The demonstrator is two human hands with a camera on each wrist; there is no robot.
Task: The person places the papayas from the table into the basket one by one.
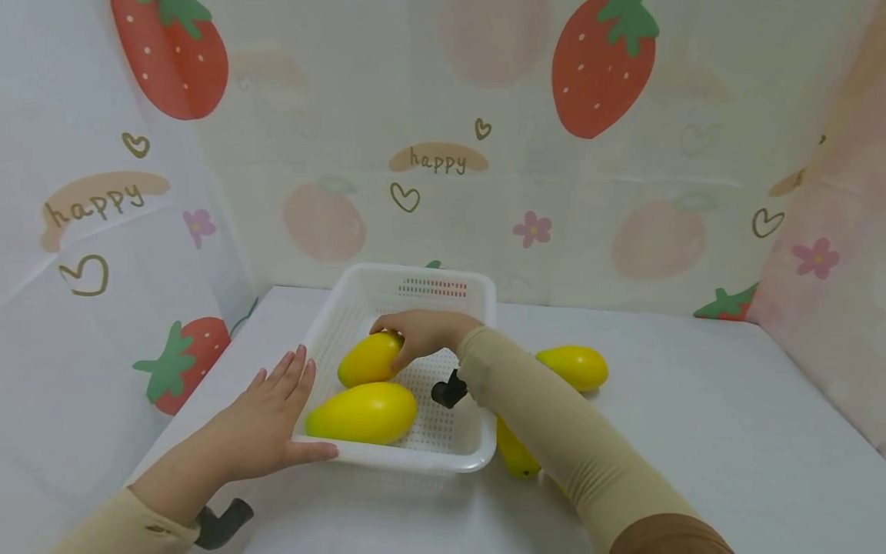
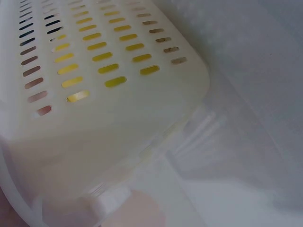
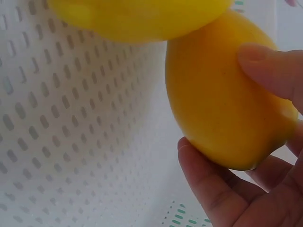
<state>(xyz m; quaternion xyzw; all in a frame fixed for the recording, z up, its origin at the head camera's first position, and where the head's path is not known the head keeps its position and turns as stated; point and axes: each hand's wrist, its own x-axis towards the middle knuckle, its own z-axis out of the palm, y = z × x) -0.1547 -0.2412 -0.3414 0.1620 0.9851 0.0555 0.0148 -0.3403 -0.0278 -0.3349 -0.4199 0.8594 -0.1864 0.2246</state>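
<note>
Inside the white plastic basket, my right hand grips a yellow mango. The right wrist view has the thumb on one side of this mango and fingers curled under its end. Another yellow mango with a greenish tip lies beside it along the basket's near wall. At the basket's near left corner rests my left hand, its fingers straight along the left rim and the thumb at the near rim. The left wrist view looks at the slotted basket wall, yellow showing through.
Right of the basket, a yellow mango lies on the white table, partly behind my right forearm. Closer in, another mango is half covered by the sleeve. A printed cloth backdrop stands behind the table.
</note>
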